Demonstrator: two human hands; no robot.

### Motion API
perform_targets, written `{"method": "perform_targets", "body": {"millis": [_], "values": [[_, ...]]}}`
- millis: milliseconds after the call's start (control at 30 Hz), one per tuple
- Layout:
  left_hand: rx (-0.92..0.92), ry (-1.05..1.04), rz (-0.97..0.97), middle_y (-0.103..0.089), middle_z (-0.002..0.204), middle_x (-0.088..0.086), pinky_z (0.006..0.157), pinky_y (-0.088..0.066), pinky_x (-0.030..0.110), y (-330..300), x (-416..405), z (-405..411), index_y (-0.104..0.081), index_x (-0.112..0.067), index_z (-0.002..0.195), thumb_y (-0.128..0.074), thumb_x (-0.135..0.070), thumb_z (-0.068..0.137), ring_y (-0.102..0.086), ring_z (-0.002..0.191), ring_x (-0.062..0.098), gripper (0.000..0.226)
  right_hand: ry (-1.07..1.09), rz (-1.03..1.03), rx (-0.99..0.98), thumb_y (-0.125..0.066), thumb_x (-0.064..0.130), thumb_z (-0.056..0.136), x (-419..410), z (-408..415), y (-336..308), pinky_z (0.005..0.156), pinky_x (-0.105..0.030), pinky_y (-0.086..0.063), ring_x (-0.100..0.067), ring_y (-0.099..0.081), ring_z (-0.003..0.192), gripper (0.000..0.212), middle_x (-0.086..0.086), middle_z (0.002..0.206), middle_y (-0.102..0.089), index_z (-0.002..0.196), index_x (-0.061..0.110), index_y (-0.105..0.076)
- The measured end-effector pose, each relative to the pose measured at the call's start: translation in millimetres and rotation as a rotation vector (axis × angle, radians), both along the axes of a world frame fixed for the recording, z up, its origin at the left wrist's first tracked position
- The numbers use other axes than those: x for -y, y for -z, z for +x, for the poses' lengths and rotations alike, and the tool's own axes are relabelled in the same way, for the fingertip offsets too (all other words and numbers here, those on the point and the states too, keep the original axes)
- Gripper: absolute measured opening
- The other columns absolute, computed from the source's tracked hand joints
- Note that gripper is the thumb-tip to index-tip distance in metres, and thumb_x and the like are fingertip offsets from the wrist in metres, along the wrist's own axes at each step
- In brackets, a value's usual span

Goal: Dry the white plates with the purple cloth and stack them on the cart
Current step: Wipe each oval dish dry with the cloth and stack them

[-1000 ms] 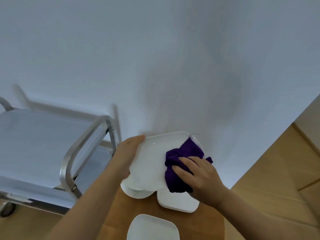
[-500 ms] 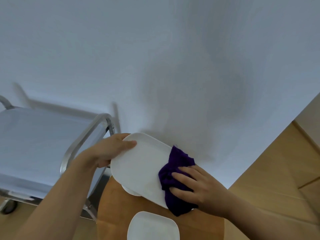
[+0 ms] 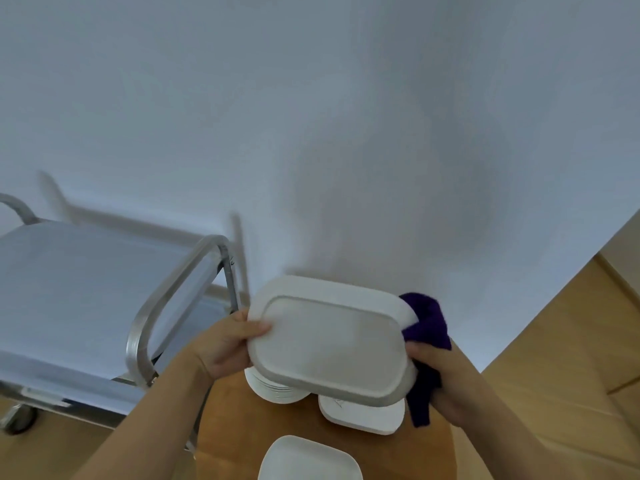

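over the wooden tabletop (image 3: 235,427), up in the air between both hands, is where the white plate (image 3: 329,348) sits right now. it's a rounded rectangular one, and it looks like its underside is facing the camera since you can see the raised foot ring. left hand (image 3: 225,344) grips the left edge, thumb on the near face and fingers curled behind. right hand (image 3: 440,379) is wrapped around the bunched purple cloth (image 3: 427,327) and pinches it onto the plate's right edge.

my read: this is mid-drying, working on the back of the plate. next bit probably means running the cloth across that back face and the rim, then swinging the plate left over to the cart (image 3: 86,289), clearing the metal handle rail (image 3: 162,299) on the way. the cart's top shelf shows no plates on it, so this one would start the stack, i guess.

counts: one cloth, one cart, one plate in hand. on the tabletop below i see a round stack of plates (image 3: 273,389) (can't count how many are in it, mostly hidden), one squarish plate (image 3: 363,415) just right of that, maybe more than one layer, hard to tell, and one more white plate (image 3: 308,459) at the bottom edge nearest me, partly cut off.
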State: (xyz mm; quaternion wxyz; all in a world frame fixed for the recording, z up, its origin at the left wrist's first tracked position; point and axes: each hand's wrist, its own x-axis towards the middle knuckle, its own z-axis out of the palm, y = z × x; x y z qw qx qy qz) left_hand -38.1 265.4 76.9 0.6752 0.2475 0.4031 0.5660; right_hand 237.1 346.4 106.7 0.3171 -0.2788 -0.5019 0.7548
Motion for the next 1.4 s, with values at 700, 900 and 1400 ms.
{"method": "perform_targets", "body": {"millis": [700,900,1400], "values": [[-0.208,-0.27,-0.147,-0.072,0.064,0.008,0.061,-0.053,0.036,-35.9,-0.7,76.3,-0.063,-0.009,0.09,-0.049,-0.015,0.094,-0.065,0.07,0.026,0.016,-0.061,1.648,0.714,-0.05,0.075,0.07,6.9,-70.9,7.6,0.109,-0.056,-0.023,-0.033,-0.031,0.138,0.087,-0.009,0.15,-0.033,0.144,0.036,-0.025],[-0.332,-0.276,-0.04,-0.073,0.097,0.012,0.087,-0.051,0.042,-49.7,3.0,68.2,-0.07,-0.012,0.102,-0.042,-0.045,0.091,-0.069,0.095,0.028,0.044,0.005,1.397,0.622,-0.058,0.069,0.064,-23.0,-65.5,-13.0,0.096,-0.027,-0.042,-0.016,-0.047,0.118,0.084,0.004,0.137,-0.043,0.137,0.033,-0.039],[-0.143,-0.579,0.026,-0.075,0.087,-0.002,0.069,-0.054,0.032,-62.4,-14.3,86.9,-0.063,-0.023,0.104,-0.035,-0.052,0.095,-0.071,0.083,0.015,0.041,0.693,0.376,0.401,-0.066,0.041,0.083,7.5,-90.4,3.6,0.088,-0.027,-0.049,-0.019,-0.043,0.119,0.069,0.0,0.139,-0.034,0.142,0.029,-0.033]]}}
